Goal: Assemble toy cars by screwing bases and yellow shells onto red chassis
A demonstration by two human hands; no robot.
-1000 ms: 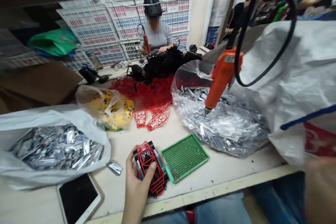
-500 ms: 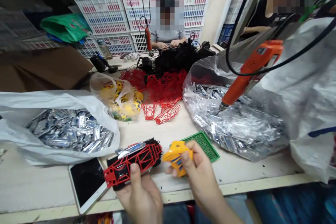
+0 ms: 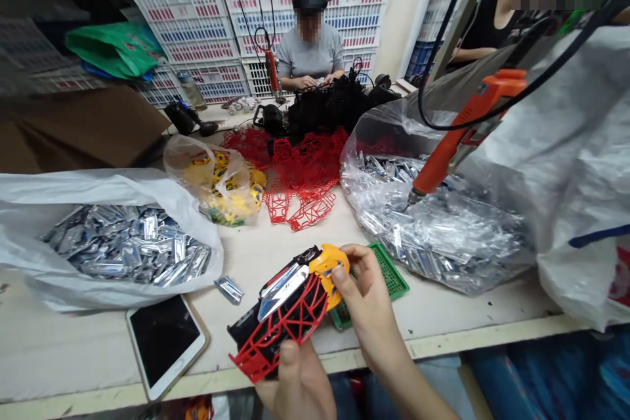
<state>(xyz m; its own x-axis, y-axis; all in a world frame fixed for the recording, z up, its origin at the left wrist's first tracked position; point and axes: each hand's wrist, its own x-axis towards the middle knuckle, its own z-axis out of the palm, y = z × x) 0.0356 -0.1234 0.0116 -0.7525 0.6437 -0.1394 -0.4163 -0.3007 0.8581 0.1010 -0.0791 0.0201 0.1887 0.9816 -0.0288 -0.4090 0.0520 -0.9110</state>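
"How is the scene lit?"

"A pale, even light is cast over the tabletop [image 3: 236,252], seemingly from above; the upper left corner and the space below the front edge are left dim."

"Where is glare found?"

"Bright highlights are thrown back by the silvery pieces [image 3: 403,246] in the clear bag [image 3: 374,121] and by the chromed panel [image 3: 285,292] on the red-and-black model [image 3: 295,325]."

"And sharpness?"

"Detail is kept near the centre, while the far right background is softened. The crates [image 3: 191,23] and the post [image 3: 455,33] seem to be splayed outward by the wide view, and two faces [image 3: 309,25] are masked with coarse pixel blocks."
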